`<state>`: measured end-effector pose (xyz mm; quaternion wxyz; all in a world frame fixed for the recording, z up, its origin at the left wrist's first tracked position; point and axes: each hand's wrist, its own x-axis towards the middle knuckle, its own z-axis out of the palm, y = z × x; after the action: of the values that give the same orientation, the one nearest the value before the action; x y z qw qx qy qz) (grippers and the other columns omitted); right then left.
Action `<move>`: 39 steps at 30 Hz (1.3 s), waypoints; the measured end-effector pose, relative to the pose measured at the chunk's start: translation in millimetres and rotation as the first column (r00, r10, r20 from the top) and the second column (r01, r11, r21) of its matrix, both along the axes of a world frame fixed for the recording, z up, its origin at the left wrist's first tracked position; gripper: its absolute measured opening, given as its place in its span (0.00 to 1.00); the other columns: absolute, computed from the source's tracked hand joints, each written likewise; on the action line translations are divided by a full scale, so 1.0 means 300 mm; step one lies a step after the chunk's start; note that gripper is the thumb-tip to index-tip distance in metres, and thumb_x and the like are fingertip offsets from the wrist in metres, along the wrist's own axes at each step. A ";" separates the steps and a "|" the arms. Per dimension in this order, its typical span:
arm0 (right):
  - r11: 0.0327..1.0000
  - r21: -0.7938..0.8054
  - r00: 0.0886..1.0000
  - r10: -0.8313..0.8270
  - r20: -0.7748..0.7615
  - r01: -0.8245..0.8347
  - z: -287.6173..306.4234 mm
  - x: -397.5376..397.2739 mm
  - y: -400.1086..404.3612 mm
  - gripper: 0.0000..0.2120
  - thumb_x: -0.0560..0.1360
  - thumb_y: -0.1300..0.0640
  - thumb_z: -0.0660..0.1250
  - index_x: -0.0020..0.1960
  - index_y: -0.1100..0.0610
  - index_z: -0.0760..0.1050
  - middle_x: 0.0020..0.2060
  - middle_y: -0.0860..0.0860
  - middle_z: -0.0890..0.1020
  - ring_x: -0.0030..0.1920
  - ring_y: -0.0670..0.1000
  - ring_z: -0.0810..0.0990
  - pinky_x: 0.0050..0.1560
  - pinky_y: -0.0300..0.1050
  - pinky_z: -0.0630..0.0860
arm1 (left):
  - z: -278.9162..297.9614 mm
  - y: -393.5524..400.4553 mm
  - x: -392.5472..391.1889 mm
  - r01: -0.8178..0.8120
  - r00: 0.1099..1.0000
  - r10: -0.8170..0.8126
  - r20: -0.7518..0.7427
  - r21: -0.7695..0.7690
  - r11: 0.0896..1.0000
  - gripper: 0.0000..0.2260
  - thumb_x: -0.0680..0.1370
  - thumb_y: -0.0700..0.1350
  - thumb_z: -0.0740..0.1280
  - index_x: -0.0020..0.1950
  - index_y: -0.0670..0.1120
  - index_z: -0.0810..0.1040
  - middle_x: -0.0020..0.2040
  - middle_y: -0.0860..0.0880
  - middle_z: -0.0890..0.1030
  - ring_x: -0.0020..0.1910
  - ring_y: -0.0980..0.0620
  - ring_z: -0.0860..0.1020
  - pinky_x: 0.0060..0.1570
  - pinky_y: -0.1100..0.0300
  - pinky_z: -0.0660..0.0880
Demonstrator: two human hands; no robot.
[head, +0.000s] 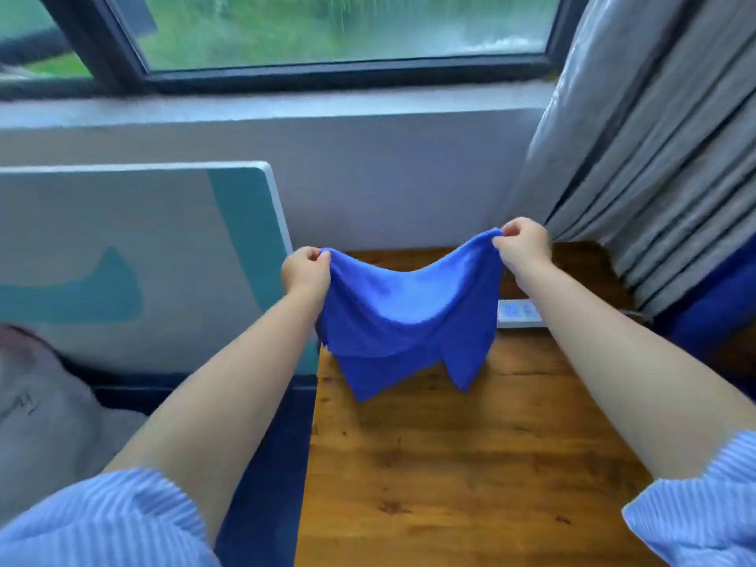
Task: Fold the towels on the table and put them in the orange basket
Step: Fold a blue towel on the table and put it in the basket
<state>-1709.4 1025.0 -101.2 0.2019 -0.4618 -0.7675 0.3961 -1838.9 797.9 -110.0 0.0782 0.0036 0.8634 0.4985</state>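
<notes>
We hold our left hand and right hand up and well apart, each pinching a top corner of the blue towel between thumb and curled fingers. We grip at the corners, we judge, so that the cloth spreads by its own weight and shows us its edges before the first fold. Between our hands the top edge sags in a shallow curve, which tells us we are not pulling it taut. Below our hands the towel hangs doubled in part, and its two lower points dangle just above the wooden bench; whether they brush the wood we cannot tell.

Just beyond the towel on our right hand's side, a white power strip lies on the bench, partly hidden by the cloth. Farther right hangs a grey curtain. Beside our left hand stands a white and teal panel, and above both hands runs the window.

The orange basket is not in view, and we see no other towels here. We judge the folding of this towel hardly begun.
</notes>
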 end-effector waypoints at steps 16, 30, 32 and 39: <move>0.994 -0.068 0.942 -0.104 -0.320 0.087 0.127 0.082 0.020 0.14 0.70 0.67 0.59 0.29 0.53 0.64 0.28 0.48 0.68 0.33 0.48 0.66 0.29 0.34 0.64 | 0.063 -0.071 -0.017 0.001 0.987 0.000 -0.162 0.012 1.000 0.16 0.78 0.39 0.58 0.30 0.48 0.64 0.33 0.45 0.71 0.41 0.45 0.69 0.40 0.56 0.68; 0.915 -0.294 0.335 0.378 0.863 -0.277 -0.476 0.614 -0.302 0.06 0.72 0.59 0.61 0.47 0.59 0.74 0.50 0.57 0.80 0.56 0.57 0.78 0.37 0.40 0.70 | -0.467 -0.354 0.417 0.811 0.551 -0.350 0.758 -0.586 0.008 0.07 0.75 0.39 0.57 0.37 0.44 0.68 0.44 0.47 0.72 0.47 0.44 0.74 0.46 0.56 0.71; 0.882 -0.383 0.205 0.442 0.873 -0.273 -0.498 0.667 -0.347 0.11 0.71 0.59 0.61 0.52 0.60 0.76 0.54 0.57 0.80 0.56 0.56 0.79 0.43 0.41 0.72 | -0.504 -0.396 0.464 0.837 0.503 -0.284 0.816 -0.541 -0.074 0.07 0.76 0.41 0.59 0.37 0.45 0.68 0.47 0.46 0.72 0.51 0.44 0.75 0.53 0.55 0.73; 0.767 -0.632 -0.292 0.583 0.758 -0.111 -0.558 0.745 -0.446 0.17 0.77 0.56 0.58 0.30 0.56 0.63 0.12 0.49 0.69 0.30 0.49 0.66 0.48 0.43 0.63 | -0.542 -0.505 0.590 0.884 0.363 -0.149 0.920 -0.391 -0.257 0.06 0.76 0.43 0.60 0.38 0.46 0.70 0.39 0.50 0.70 0.53 0.48 0.76 0.60 0.57 0.71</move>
<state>-1485.8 891.3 -268.6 -0.6487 -0.3594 -0.6676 0.0659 -1662.1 646.2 -272.7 0.5368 0.2242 0.7507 -0.3131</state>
